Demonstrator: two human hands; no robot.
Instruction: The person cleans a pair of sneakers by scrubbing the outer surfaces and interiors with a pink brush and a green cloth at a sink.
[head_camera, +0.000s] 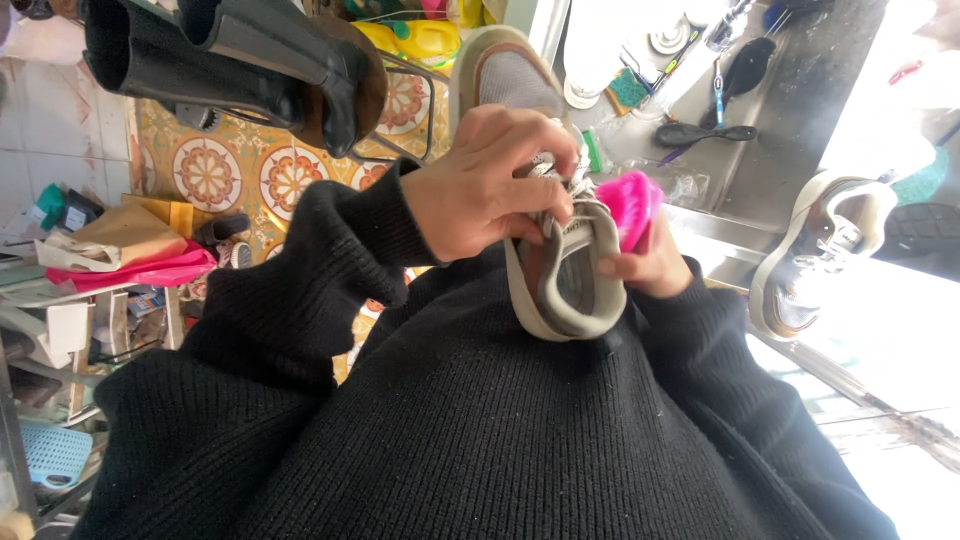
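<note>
I hold a grey and beige sneaker (560, 290) up in front of my black sweater, with its opening facing me. My left hand (490, 185) is closed on its top by the white laces and tongue. My right hand (650, 265) is under the shoe's right side, where it holds a bright pink brush (632, 205) against the shoe. Most of the brush and my right fingers are hidden behind the sneaker.
A second sneaker (820, 250) rests on the bright counter edge at right. A black brush (705, 133) and small tools lie on the wet grey surface behind it. Black boots (230, 50) are at top left above a patterned tile floor (205, 175). A blue basket (50, 455) is at lower left.
</note>
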